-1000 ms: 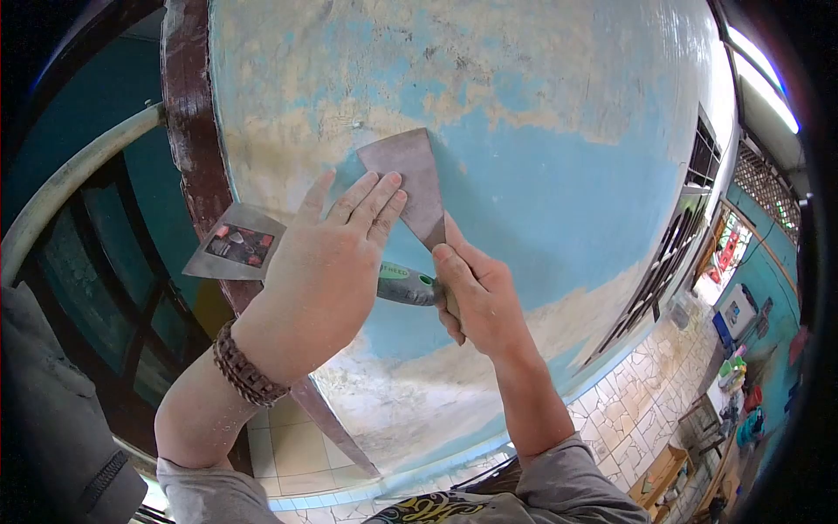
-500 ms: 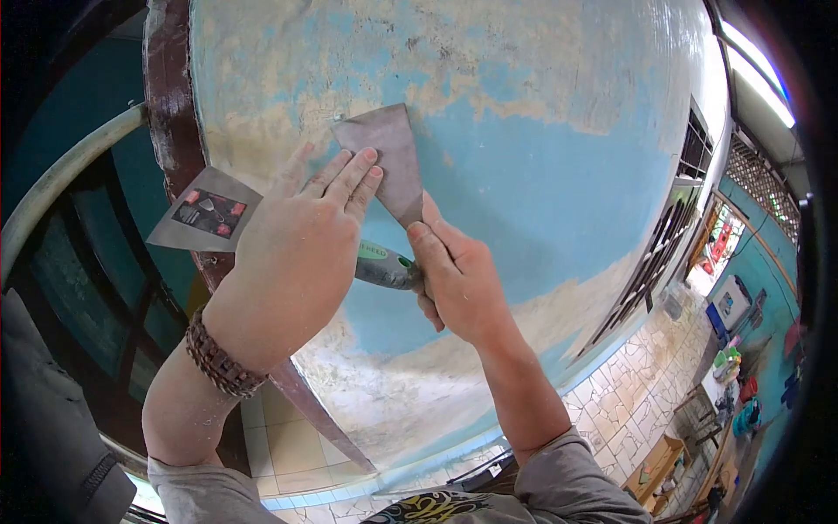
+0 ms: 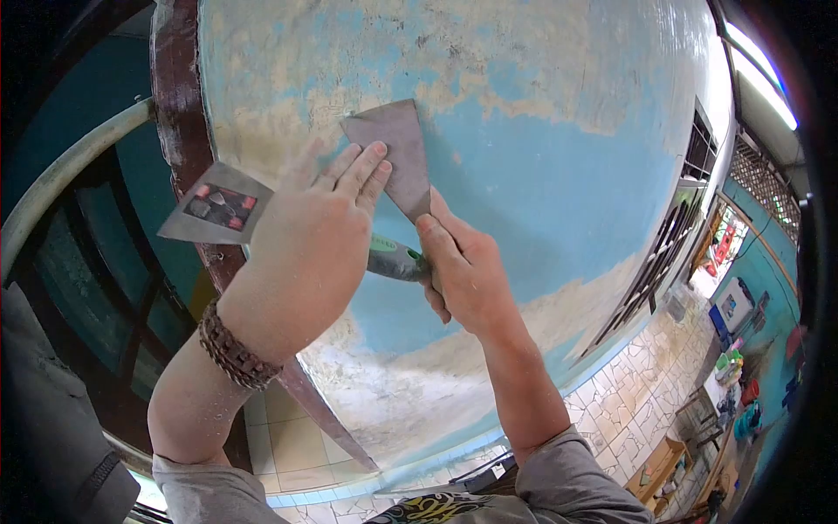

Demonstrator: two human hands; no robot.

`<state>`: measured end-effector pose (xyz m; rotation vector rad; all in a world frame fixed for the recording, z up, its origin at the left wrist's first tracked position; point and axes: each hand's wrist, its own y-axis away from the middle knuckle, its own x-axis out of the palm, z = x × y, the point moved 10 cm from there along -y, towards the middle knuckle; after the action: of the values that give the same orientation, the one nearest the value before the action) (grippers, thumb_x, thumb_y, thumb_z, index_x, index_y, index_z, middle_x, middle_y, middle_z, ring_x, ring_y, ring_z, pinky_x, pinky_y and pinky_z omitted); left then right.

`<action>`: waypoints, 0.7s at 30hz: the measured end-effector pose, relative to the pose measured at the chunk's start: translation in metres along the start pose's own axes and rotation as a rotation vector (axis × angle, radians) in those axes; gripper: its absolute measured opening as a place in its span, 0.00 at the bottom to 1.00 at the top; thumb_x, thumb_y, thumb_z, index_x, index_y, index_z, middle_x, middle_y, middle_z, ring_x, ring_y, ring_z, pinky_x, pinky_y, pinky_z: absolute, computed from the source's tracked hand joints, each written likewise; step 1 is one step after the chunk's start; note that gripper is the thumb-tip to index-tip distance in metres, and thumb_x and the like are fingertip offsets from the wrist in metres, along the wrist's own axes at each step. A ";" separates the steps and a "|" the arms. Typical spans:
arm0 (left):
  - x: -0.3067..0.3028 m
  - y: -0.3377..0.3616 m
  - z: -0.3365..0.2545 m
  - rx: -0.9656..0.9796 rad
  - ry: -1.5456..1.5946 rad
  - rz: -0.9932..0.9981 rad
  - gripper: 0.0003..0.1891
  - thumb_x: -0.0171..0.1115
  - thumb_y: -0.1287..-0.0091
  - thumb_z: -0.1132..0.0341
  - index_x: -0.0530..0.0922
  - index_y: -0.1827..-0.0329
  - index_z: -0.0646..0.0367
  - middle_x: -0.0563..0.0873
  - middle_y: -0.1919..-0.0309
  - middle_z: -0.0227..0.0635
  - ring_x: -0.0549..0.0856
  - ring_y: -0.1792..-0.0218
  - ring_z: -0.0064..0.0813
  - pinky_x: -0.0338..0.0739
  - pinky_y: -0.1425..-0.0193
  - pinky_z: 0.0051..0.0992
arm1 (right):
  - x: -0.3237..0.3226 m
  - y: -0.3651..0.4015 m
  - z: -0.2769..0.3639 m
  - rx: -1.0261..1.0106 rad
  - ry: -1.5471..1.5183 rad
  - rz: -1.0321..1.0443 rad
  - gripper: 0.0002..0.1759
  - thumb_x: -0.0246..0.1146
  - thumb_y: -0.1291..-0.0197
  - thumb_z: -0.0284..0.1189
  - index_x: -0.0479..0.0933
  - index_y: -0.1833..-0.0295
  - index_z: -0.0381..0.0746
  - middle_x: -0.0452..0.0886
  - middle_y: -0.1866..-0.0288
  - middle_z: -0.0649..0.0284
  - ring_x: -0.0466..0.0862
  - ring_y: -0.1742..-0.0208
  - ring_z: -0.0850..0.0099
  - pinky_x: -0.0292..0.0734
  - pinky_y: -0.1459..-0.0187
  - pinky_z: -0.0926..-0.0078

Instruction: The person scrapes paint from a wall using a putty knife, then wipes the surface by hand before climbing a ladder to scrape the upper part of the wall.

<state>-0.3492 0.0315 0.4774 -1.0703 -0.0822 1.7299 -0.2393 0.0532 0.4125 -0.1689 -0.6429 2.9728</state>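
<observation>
Scraper (image 3: 405, 157) gripped in right hand (image 3: 467, 278); left hand (image 3: 312, 234) spread over it, palm's hold unclear.

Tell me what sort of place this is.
Probably a home's covered porch or passage under repair, judging by the patchy blue-painted wall, the metal scraper in the right hand and the irregularly paved floor.
</observation>
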 end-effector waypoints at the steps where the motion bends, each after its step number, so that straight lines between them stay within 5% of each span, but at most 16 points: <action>1: -0.002 -0.001 0.002 -0.008 0.004 -0.002 0.34 0.51 0.37 0.73 0.62 0.24 0.66 0.65 0.23 0.43 0.63 0.22 0.35 0.47 0.16 0.41 | 0.000 0.001 0.001 -0.005 -0.009 -0.006 0.24 0.50 0.23 0.37 0.68 0.24 0.47 0.71 0.80 0.70 0.69 0.87 0.81 0.64 0.86 0.78; 7: 0.017 0.011 -0.020 -0.002 0.037 0.006 0.32 0.50 0.35 0.71 0.64 0.24 0.66 0.66 0.24 0.43 0.64 0.23 0.35 0.49 0.17 0.44 | -0.005 0.021 -0.022 0.057 -0.023 -0.016 0.25 0.50 0.23 0.36 0.67 0.24 0.48 0.70 0.79 0.71 0.69 0.86 0.82 0.65 0.84 0.78; 13: 0.071 0.079 -0.088 -0.004 0.292 0.220 0.33 0.52 0.38 0.70 0.64 0.26 0.70 0.70 0.27 0.48 0.68 0.26 0.46 0.59 0.22 0.45 | -0.010 0.085 -0.136 0.280 -0.012 0.110 0.24 0.51 0.23 0.36 0.69 0.25 0.47 0.73 0.78 0.69 0.71 0.83 0.83 0.67 0.82 0.79; 15: 0.081 0.107 -0.108 0.038 0.506 0.217 0.36 0.54 0.41 0.72 0.64 0.25 0.68 0.78 0.35 0.52 0.80 0.37 0.46 0.74 0.34 0.40 | -0.027 0.132 -0.217 0.472 0.080 0.110 0.23 0.53 0.24 0.38 0.71 0.27 0.45 0.74 0.79 0.69 0.71 0.83 0.82 0.68 0.81 0.79; 17: 0.116 0.133 -0.120 -0.111 0.890 0.526 0.35 0.62 0.45 0.68 0.70 0.30 0.67 0.84 0.47 0.56 0.88 0.56 0.50 0.82 0.51 0.38 | -0.049 0.190 -0.266 0.598 0.182 0.084 0.24 0.57 0.27 0.37 0.73 0.29 0.44 0.75 0.77 0.68 0.73 0.81 0.82 0.69 0.81 0.79; 20: 0.176 0.178 -0.152 -0.333 1.464 0.209 0.27 0.67 0.44 0.65 0.78 0.40 0.65 0.86 0.66 0.57 0.86 0.69 0.54 0.81 0.63 0.39 | -0.075 0.265 -0.309 0.763 0.189 0.053 0.27 0.64 0.34 0.33 0.73 0.30 0.42 0.77 0.72 0.68 0.74 0.75 0.81 0.72 0.74 0.77; 21: 0.195 0.195 -0.167 -0.432 1.455 0.270 0.23 0.69 0.43 0.63 0.80 0.45 0.64 0.85 0.70 0.57 0.86 0.70 0.54 0.81 0.64 0.39 | -0.082 0.282 -0.318 0.771 0.194 0.052 0.28 0.65 0.35 0.32 0.73 0.30 0.42 0.77 0.71 0.67 0.75 0.74 0.81 0.73 0.72 0.77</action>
<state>-0.3865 0.0281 0.1572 -2.4928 0.6463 0.7776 -0.1376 -0.0830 0.0149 -0.3950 0.5372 2.9475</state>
